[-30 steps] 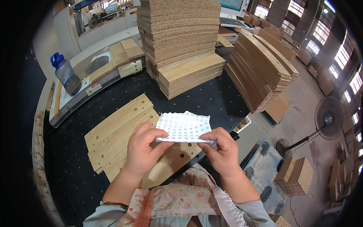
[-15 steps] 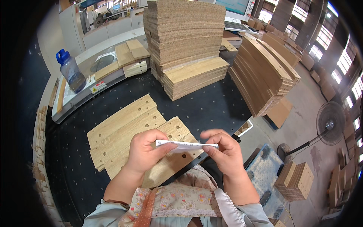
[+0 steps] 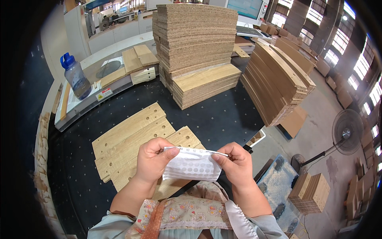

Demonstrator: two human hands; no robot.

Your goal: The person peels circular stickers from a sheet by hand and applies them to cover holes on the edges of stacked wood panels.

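A white sticker sheet (image 3: 190, 168) with rows of round dots hangs between my two hands, its upper edge folded over and printed. My left hand (image 3: 152, 160) pinches its left upper corner between thumb and fingers. At the opposite upper corner, my right hand (image 3: 237, 164) is closed on the sheet the same way. Below and to the left lie several pale wood-grain boards (image 3: 129, 141) with drilled holes, side by side on the black table (image 3: 211, 121). Part of the nearest boards is hidden by the sheet and my left forearm.
Behind the boards rises a tall stack of chipboard panels (image 3: 199, 40), with a lower stack (image 3: 207, 81) in front. More panels (image 3: 274, 79) stand at the right. A blue-capped bottle (image 3: 77, 79) is at the left. A fan (image 3: 346, 133) and small board stack (image 3: 310, 191) stand on the floor.
The sheet has tipped from nearly edge-on to hanging with its dotted face in view. My right hand's raised forefinger has come down onto the sheet's corner.
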